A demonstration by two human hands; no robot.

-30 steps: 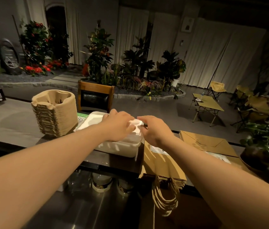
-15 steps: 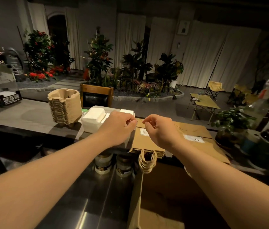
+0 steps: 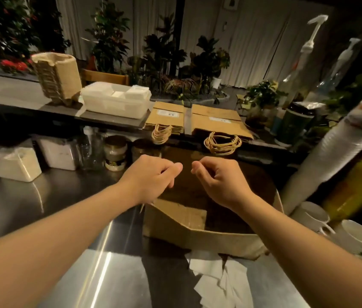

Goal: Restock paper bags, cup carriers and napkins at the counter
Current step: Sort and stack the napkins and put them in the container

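Both hands hover side by side over an open cardboard box (image 3: 198,221) on the steel worktop (image 3: 42,207), fingertips close to each other but apart. The left hand (image 3: 151,177) has its fingers loosely curled downward and holds nothing. The right hand (image 3: 219,180) is curled more tightly, thumb near the forefinger — it looks empty, though the motion blur makes a thin pinched item hard to rule out.

The task's supplies lie well beyond the hands, on the raised counter (image 3: 9,96) at the back. The stack of cup carriers (image 3: 56,76) stands at the left, leaning a little. Just beside it to the right sits the white tray of napkins (image 3: 115,100). Right of the tray lie two flat piles of paper bags (image 3: 200,117), their twine handles hanging over the counter's near edge.

Crumpled white paper (image 3: 218,278) lies on the worktop in front of the box. Below the counter stand jars (image 3: 114,152) and clear tubs (image 3: 15,163). At the right a tall sleeve of white cups (image 3: 335,150) leans, with white mugs (image 3: 313,216) at its foot and pump bottles (image 3: 304,54) behind. Beyond the counter — potted plants (image 3: 164,61) and pale curtains (image 3: 253,41) in a dim room.
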